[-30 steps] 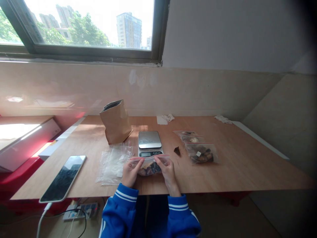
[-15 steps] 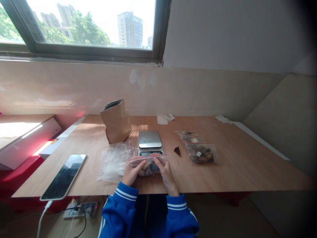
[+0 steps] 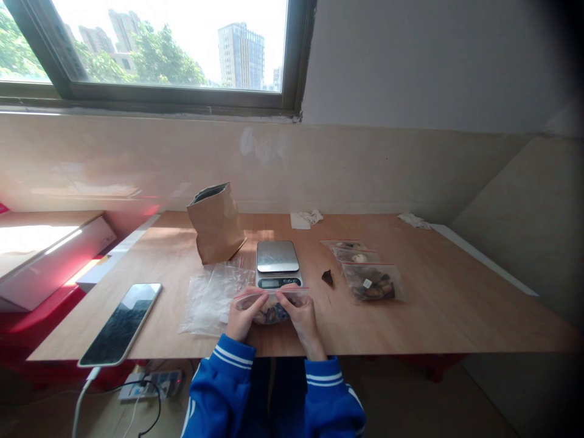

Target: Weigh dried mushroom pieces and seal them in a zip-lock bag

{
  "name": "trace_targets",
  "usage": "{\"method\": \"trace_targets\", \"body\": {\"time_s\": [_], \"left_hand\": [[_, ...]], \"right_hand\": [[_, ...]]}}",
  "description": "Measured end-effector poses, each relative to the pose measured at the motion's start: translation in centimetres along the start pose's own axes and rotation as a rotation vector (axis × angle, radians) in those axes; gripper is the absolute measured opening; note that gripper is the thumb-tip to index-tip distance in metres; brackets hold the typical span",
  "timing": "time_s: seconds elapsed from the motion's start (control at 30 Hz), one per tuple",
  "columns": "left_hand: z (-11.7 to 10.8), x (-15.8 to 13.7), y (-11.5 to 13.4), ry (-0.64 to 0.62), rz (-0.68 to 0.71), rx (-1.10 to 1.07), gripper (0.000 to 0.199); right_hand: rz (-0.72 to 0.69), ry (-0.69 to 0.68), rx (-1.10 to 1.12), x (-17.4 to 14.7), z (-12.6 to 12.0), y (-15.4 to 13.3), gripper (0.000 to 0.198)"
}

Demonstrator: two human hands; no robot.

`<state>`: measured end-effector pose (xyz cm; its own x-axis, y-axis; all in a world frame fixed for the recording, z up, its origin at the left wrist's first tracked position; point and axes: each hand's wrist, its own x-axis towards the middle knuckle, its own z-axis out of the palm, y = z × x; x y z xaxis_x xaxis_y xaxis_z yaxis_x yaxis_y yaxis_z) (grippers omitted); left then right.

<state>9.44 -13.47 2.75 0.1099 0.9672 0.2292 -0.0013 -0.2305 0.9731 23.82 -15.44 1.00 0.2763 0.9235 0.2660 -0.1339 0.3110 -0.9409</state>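
Right now I see both hands at the near edge of the wooden table (image 3: 433, 304), working the top of a small zip bag (image 3: 272, 307) that holds dark pieces. My left hand (image 3: 243, 315) has its fingers pinched together on the bag's red-lined top edge at the left end, and my right hand (image 3: 297, 313) pinches the same strip toward the right end. That bag sits just in front of the digital scale (image 3: 277, 263), close to touching its display edge; I cannot tell whether it rests on the table or is lifted a little. Empty clear bags (image 3: 210, 293) lie just left of the left hand. Behind them a brown paper bag (image 3: 216, 223) stands upright and open. Two filled zip bags (image 3: 365, 274) lie to the right, with one dark loose piece (image 3: 327, 278) between them and the scale. Far left lies a tablet (image 3: 121, 323)
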Motion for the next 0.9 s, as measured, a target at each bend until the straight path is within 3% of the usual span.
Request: {"method": "trace_targets", "body": {"time_s": [0.2,0.5,0.6,0.9], "left_hand": [[-0.1,-0.1,-0.1,0.015,-0.026,0.000,0.017],[0.3,0.0,-0.3,-0.068,-0.019,-0.042,0.019],[0.4,0.0,-0.3,-0.048,-0.007,-0.035,0.017],[0.2,0.0,-0.3,-0.018,0.032,0.009,0.016]], "right_hand": [[-0.007,0.021,-0.022,0.0,0.5,-0.4,0.014],[0.118,-0.053,0.075,-0.4,0.2,-0.8,0.026],[0.093,-0.088,0.061,-0.4,0.6,-1.0,0.022],[0.008,-0.004,-0.022,-0.6,1.4,-1.7,0.011]]}}
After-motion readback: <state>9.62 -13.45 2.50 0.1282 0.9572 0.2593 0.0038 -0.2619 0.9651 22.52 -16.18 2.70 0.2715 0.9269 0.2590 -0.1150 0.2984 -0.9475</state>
